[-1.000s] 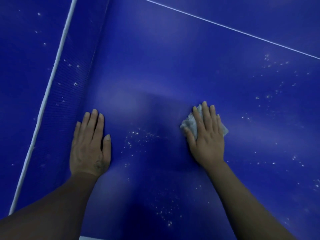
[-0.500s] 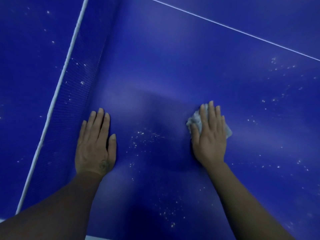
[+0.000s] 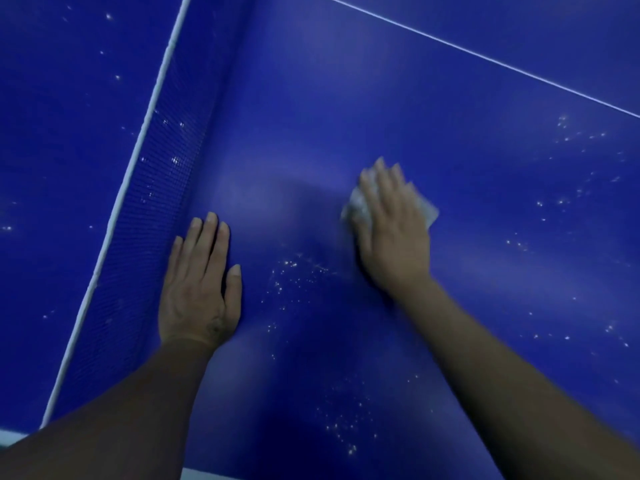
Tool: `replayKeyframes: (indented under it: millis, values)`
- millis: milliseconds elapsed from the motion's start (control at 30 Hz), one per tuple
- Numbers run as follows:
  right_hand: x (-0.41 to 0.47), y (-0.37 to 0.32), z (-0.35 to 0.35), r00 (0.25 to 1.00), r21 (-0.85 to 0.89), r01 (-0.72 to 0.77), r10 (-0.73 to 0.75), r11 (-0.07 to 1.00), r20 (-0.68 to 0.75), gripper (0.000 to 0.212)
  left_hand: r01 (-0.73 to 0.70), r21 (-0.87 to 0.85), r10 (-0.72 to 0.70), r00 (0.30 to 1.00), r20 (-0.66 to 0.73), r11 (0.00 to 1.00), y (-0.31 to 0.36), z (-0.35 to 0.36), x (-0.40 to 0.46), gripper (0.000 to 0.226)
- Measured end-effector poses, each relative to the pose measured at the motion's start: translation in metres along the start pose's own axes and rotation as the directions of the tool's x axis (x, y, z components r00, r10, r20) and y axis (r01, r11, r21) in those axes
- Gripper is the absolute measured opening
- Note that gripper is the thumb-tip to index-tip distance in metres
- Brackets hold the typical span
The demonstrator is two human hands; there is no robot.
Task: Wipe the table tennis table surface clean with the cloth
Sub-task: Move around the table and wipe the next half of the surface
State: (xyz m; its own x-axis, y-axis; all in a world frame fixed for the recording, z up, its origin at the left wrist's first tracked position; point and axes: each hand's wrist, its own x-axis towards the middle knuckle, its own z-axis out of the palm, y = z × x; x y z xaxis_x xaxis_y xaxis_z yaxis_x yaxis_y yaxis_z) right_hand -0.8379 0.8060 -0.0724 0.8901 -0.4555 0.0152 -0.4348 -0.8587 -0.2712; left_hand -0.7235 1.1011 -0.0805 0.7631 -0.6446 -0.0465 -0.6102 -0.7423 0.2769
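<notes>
The blue table tennis table point(image 3: 381, 98) fills the view, speckled with pale crumbs and dust. My right hand point(image 3: 393, 230) lies flat with straight fingers on a small white cloth point(image 3: 427, 207), pressing it onto the surface; most of the cloth is hidden under the hand. My left hand point(image 3: 199, 285) rests flat on the table beside the net, fingers straight, holding nothing. A patch of specks point(image 3: 294, 271) lies between the two hands.
The dark net point(image 3: 152, 202) with its white top band point(image 3: 138, 147) runs diagonally along the left. A white centre line point(image 3: 485, 58) crosses the upper right. More specks lie at the right point(image 3: 571, 195) and near the front edge point(image 3: 339, 427).
My right hand has slid the cloth a little farther away across the table. My left hand stays planted by the net. The view has shifted slightly.
</notes>
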Motion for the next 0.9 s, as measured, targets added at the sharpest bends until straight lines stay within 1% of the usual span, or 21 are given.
replayKeyframes:
  millis: [100, 133, 167, 200, 233, 300, 333, 400, 467, 533, 600, 700, 800, 867, 900]
  values:
    - [-0.068, -0.027, 0.001, 0.981, 0.014, 0.161, -0.162, 0.987, 0.111, 0.061, -0.007, 0.001, 0.007, 1.000, -0.013, 1.000, -0.001, -0.001, 0.000, 0.062]
    - [-0.072, -0.023, 0.001, 0.977, 0.014, 0.178, -0.179, 0.984, 0.121, 0.061, -0.006, 0.000, 0.006, 1.000, -0.014, 1.000, 0.000, -0.001, 0.000, 0.061]
    - [-0.065, -0.014, 0.001, 0.981, 0.008, 0.163, -0.163, 0.987, 0.103, 0.059, -0.005, -0.001, 0.005, 1.000, -0.017, 1.000, 0.001, -0.001, 0.000, 0.061]
    - [-0.051, -0.003, 0.001, 0.992, -0.002, 0.106, -0.106, 0.994, 0.062, 0.059, -0.006, -0.002, 0.006, 1.000, -0.021, 1.000, 0.001, -0.002, 0.000, 0.061]
    - [-0.033, 0.009, 0.000, 1.000, -0.008, 0.010, -0.010, 1.000, 0.008, 0.059, -0.005, -0.003, 0.005, 1.000, -0.023, 1.000, 0.002, -0.002, 0.001, 0.061]
    - [-0.002, 0.032, -0.005, 0.981, -0.005, -0.188, 0.187, 0.982, -0.061, 0.063, -0.005, -0.001, 0.005, 1.000, -0.024, 1.000, 0.002, -0.002, 0.001, 0.061]
    - [0.004, 0.037, -0.005, 0.966, -0.001, -0.250, 0.249, 0.968, -0.074, 0.064, -0.007, 0.001, 0.007, 1.000, -0.025, 1.000, 0.002, -0.001, 0.001, 0.061]
    - [-0.004, 0.028, 0.000, 0.955, -0.013, -0.282, 0.280, 0.959, -0.099, 0.065, -0.012, 0.001, 0.012, 0.999, -0.033, 1.000, 0.001, -0.001, 0.000, 0.061]
    - [-0.028, 0.005, 0.005, 0.972, -0.044, -0.221, 0.216, 0.974, -0.096, 0.065, -0.013, 0.004, 0.013, 0.999, -0.036, 1.000, 0.000, -0.001, 0.000, 0.060]
    - [-0.053, -0.015, 0.009, 0.989, -0.057, -0.146, 0.143, 0.988, -0.045, 0.066, -0.008, 0.014, 0.008, 1.000, -0.023, 1.000, 0.000, -0.001, 0.000, 0.061]
    - [-0.057, -0.020, 0.010, 0.993, -0.068, -0.115, 0.113, 0.991, -0.033, 0.066, -0.008, 0.014, 0.008, 1.000, -0.021, 1.000, 0.000, -0.001, 0.001, 0.061]
    - [-0.018, -0.019, 0.012, 0.990, -0.072, -0.130, 0.125, 0.989, -0.071, 0.067, -0.019, 0.003, 0.019, 0.999, -0.037, 1.000, 0.001, -0.002, 0.001, 0.060]
    - [0.037, -0.029, 0.016, 0.983, -0.033, -0.133, 0.127, 0.991, -0.132, 0.073, -0.016, -0.003, 0.016, 0.999, -0.040, 1.000, 0.001, -0.002, 0.001, 0.061]
    - [0.061, -0.045, 0.025, 0.987, -0.032, -0.066, 0.060, 0.997, -0.146, 0.073, -0.012, -0.006, 0.011, 0.999, -0.038, 1.000, 0.000, -0.002, 0.002, 0.061]
    - [0.067, -0.056, 0.031, 0.989, -0.043, -0.010, 0.004, 0.999, -0.147, 0.070, -0.013, -0.003, 0.013, 0.999, -0.041, 1.000, 0.000, -0.001, 0.002, 0.060]
